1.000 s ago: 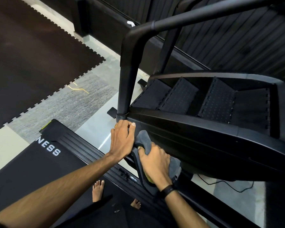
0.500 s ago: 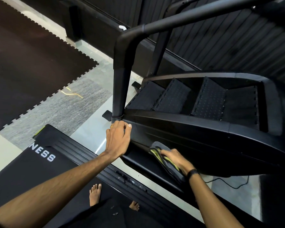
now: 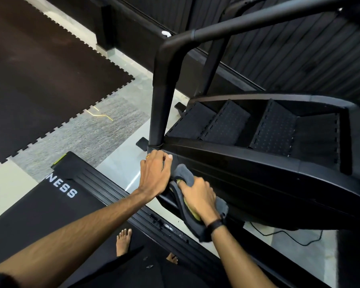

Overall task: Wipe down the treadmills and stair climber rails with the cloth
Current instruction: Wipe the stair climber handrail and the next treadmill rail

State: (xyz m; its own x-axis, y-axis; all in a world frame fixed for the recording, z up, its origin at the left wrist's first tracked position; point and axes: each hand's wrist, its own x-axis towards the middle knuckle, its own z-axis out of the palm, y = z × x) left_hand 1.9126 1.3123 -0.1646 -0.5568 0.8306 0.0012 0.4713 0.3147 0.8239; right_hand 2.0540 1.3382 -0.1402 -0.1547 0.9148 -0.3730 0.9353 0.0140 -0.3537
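Since half a second ago, my right hand (image 3: 197, 197) has slid the grey cloth with yellow lining (image 3: 184, 175) back up the black stair climber's side panel (image 3: 247, 183), beside my left hand (image 3: 155, 173). Right fingers curl around the cloth at centre frame; left fingers rest spread on the panel's top edge.
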